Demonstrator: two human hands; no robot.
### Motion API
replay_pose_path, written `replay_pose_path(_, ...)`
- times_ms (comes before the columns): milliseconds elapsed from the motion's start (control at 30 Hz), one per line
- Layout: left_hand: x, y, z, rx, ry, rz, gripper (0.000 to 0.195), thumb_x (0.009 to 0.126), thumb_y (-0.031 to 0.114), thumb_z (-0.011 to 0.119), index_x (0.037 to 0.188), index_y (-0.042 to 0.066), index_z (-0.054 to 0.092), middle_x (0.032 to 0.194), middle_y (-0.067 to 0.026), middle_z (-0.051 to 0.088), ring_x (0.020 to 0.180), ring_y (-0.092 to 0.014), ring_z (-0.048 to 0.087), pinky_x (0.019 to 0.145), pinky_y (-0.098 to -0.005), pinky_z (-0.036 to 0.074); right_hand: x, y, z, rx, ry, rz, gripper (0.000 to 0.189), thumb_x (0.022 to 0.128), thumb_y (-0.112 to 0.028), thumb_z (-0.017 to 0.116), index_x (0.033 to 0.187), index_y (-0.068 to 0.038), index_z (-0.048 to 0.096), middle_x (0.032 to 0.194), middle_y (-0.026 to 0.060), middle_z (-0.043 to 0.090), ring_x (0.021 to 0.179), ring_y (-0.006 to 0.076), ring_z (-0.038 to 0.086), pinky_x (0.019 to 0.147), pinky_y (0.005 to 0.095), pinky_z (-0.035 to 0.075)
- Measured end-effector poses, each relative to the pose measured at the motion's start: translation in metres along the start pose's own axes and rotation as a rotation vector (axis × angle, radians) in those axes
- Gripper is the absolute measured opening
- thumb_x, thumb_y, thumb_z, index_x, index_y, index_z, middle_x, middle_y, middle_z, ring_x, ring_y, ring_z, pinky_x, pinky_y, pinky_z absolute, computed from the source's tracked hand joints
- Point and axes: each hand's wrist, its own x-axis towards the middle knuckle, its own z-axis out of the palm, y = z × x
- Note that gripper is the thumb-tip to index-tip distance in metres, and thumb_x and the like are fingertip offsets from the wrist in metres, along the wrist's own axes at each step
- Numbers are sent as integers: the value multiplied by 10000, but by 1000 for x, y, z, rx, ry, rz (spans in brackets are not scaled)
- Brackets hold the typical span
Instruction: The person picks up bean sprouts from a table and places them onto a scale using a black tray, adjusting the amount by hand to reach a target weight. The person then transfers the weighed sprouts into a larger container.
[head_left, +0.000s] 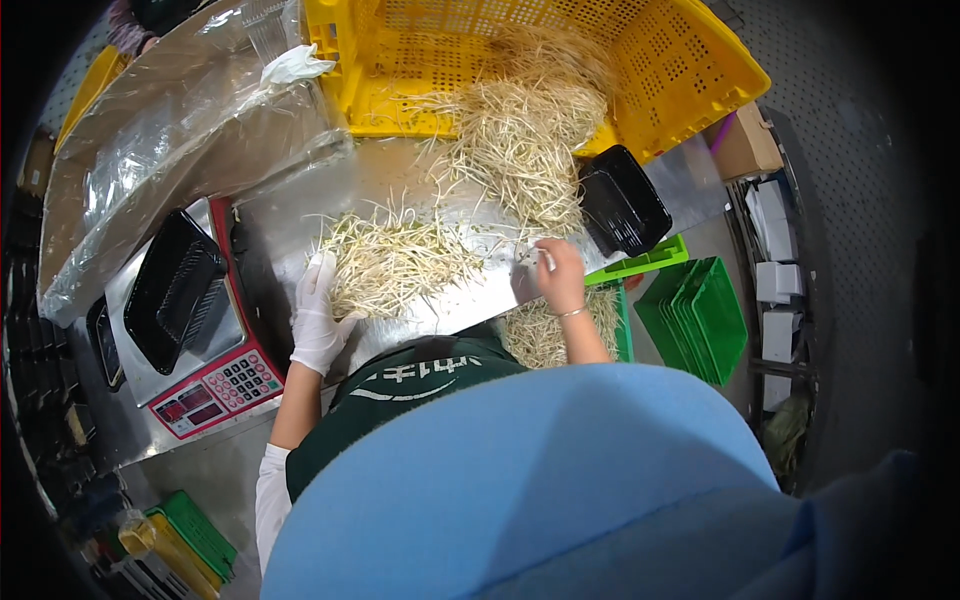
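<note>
My left hand (319, 319), in a white glove, lies against the near left side of a loose heap of bean sprouts (405, 262) on the metal table (277, 176). Its thumb stands apart from the fingers along the heap's near edge. At the table's front edge is my right hand (562, 274), bare with a bracelet at the wrist. Its fingers are curled, and a small white bit shows at them; whether it is held is unclear. Beyond that hand a larger sprout mass (525, 150) spills from a tipped yellow crate (675, 67).
A black plastic tray (176, 292) rests on a red-framed digital scale (217, 394) at left. Another black tray (626, 199) leans right of the sprouts. A plastic-lined cardboard box (187, 127) stands back left. Green bins (694, 322) and a sprout-filled crate (624, 322) are at right.
</note>
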Motion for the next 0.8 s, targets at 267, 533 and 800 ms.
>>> replay_pose_path(267, 9, 7, -1, 65, 12, -2, 902, 563, 67, 762, 1340, 65, 303, 1313, -183, 343, 1201, -362, 335, 1018, -380, 290, -3, 42, 12, -308, -57, -52, 248, 666, -55, 577, 909, -98, 604, 810, 89, 605, 796, 279, 552, 713, 382, 435)
replay_pose_path(533, 1, 16, -17, 157, -61, -39, 1102, 469, 155, 828, 1375, 54, 209, 1369, -213, 235, 1240, -378, 263, 1031, -402, 240, -22, 32, -71, -382, -779, 437, 409, 696, -324, 647, 1030, -94, 595, 1004, 137, 618, 913, 293, 593, 793, 379, 471)
replay_pose_path(800, 42, 7, 14, 250, -127, 65, 698, 669, 92, 634, 1316, 109, 375, 1240, -154, 459, 1104, -336, 455, 950, -380, 353, 22, -92, 71, 99, -497, -315, 903, 579, -465, 734, 1312, -97, 359, 1359, 214, 300, 1237, 400, 290, 1016, 451, 270)
